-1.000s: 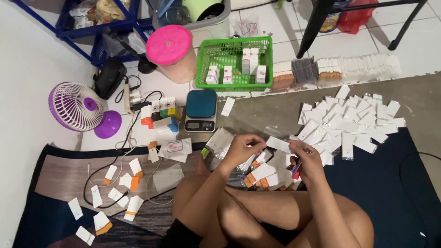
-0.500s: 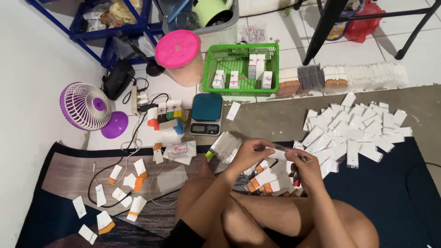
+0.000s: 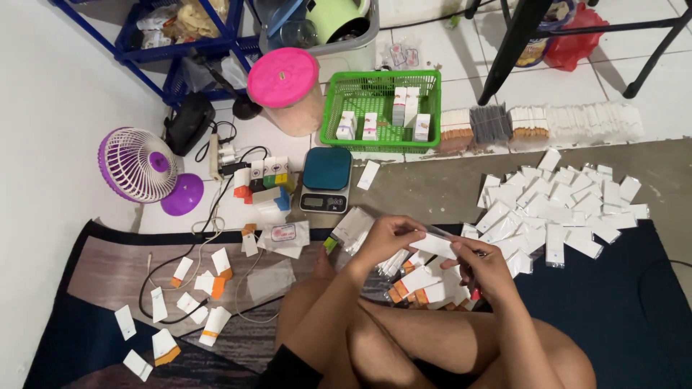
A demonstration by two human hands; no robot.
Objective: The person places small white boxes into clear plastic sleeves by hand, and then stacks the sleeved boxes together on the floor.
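I sit cross-legged on the floor. My left hand [image 3: 386, 236] and my right hand [image 3: 484, 265] together hold a small flat white packet in a clear sleeve [image 3: 435, 243] above my knees. The left hand pinches its left end, the right hand its right end. Right under my hands lies a small heap of white and orange packets [image 3: 422, 287]. A large pile of white sealed packets [image 3: 559, 205] spreads on the floor to the right of my hands.
A green basket [image 3: 339, 94] with small boxes stands ahead, beside a pink-lidded jar [image 3: 285, 86] and a digital scale [image 3: 326, 180]. A purple fan [image 3: 140, 169] and a power strip sit left. Loose packets [image 3: 187, 295] lie on the mat at left. Stacked packets [image 3: 569, 122] line the tile edge.
My hands have drawn closer together on the packet and sit slightly lower in view. The camera has tilted down a little, so the floor items appear shifted up.
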